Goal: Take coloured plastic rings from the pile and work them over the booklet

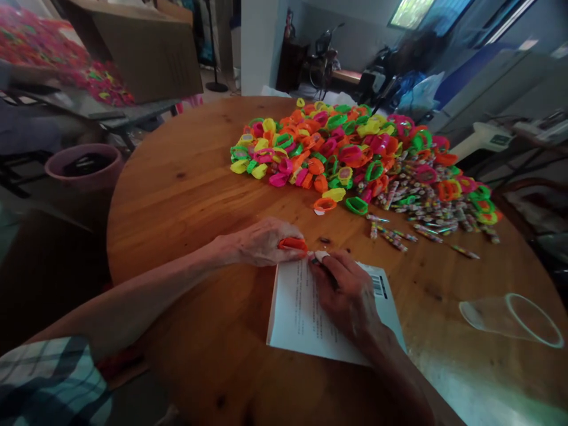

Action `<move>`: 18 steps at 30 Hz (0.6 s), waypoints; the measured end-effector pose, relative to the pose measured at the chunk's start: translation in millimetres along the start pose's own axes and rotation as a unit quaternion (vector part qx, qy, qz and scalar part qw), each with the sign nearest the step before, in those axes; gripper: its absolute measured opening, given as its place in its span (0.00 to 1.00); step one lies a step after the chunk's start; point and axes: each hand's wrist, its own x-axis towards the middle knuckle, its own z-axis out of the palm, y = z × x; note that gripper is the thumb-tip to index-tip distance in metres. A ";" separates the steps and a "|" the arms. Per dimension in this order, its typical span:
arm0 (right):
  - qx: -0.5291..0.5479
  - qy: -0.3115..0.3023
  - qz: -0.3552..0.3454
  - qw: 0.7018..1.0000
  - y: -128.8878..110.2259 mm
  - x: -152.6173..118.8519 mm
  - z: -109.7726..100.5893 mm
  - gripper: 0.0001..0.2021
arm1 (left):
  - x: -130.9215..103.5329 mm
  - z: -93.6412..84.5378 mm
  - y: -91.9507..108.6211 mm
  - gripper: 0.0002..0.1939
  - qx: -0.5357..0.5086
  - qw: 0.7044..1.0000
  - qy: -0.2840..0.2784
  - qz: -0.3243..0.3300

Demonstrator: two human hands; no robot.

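My left hand is closed around an orange plastic toy watch, held just above the far edge of a printed white sheet. Close by its right end, my right hand is curled over the sheet with thumb and finger pinched together. A white covering shows on one fingertip, and what is pinched there is too small to make out. Beyond both hands lies a big pile of toy watches in orange, green, yellow and pink. Small patterned candy tubes are heaped at its right side.
A clear plastic cup lies on its side at the right of the round wooden table. On the left are a pink bucket, a cardboard box and another heap of bright pieces. Part of another person shows at the left edge.
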 end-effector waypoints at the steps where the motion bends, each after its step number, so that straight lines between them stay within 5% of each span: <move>1: -0.005 -0.001 -0.006 1.000 0.0 0.0 0.3 0.06 | 0.3 0.3 0.0 0.12 0.001 1.000 0.002 0.004; 8: 0.002 0.004 -0.068 0.998 -0.1 -0.4 0.2 0.08 | -2.3 6.0 -4.7 0.12 0.018 0.999 0.017 0.025; 14: 0.064 -0.020 -0.013 0.998 -5.4 4.6 -3.2 0.05 | -4.7 10.1 -4.9 0.08 0.049 0.998 0.029 0.022; 18: 0.001 -0.005 -0.045 0.999 -6.3 3.9 0.5 0.05 | -3.9 9.9 -4.2 0.07 0.062 0.998 0.025 0.013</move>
